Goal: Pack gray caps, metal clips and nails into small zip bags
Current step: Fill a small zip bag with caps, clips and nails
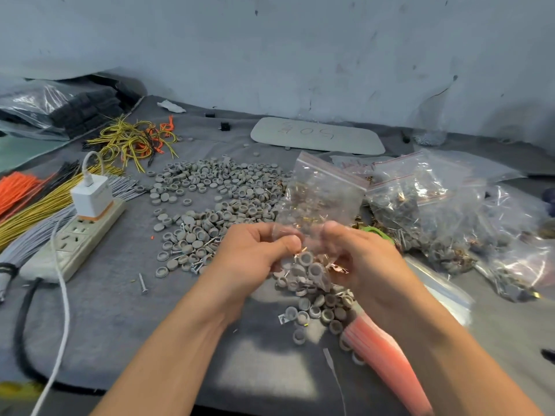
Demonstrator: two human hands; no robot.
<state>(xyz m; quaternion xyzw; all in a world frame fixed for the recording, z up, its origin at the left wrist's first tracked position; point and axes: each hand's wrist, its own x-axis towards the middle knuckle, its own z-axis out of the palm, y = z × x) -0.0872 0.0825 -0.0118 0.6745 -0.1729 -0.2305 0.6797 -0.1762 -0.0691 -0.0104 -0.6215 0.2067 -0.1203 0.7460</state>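
Observation:
My left hand (255, 250) and my right hand (357, 256) meet at the table's middle and pinch the top of a small clear zip bag (309, 270). The bag hangs between them with several gray caps and a copper-coloured metal clip inside. A broad heap of loose gray caps (216, 202) covers the gray mat behind my hands. More caps (318, 310) lie just under the bag. Loose nails (143, 283) lie left of my left hand. An upright clear bag of metal clips (324, 190) stands right behind my hands.
Filled zip bags (450, 211) pile up at the right. A stack of empty red-striped zip bags (387, 358) lies under my right forearm. A power strip with a white charger (81, 229), wire bundles (36, 199) and loose wires (135, 142) fill the left side.

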